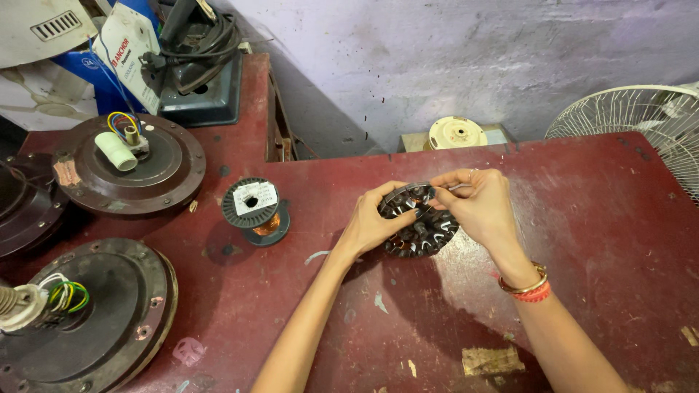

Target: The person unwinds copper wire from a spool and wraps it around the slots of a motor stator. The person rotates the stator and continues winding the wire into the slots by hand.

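A round black stator core with copper windings (422,234) sits tilted just above the dark red table (611,233). My left hand (375,218) grips its left rim with thumb and fingers. My right hand (477,204) rests over its upper right side, fingertips pinching something thin at the top edge; I cannot make out what it is. Bangles circle my right wrist.
A black spool of copper wire (255,211) stands left of my hands. Two brown fan motor housings (127,164) (80,313) with coloured wires lie at the left. A white fan guard (648,120) is at the right edge, a cream round part (456,133) behind the table.
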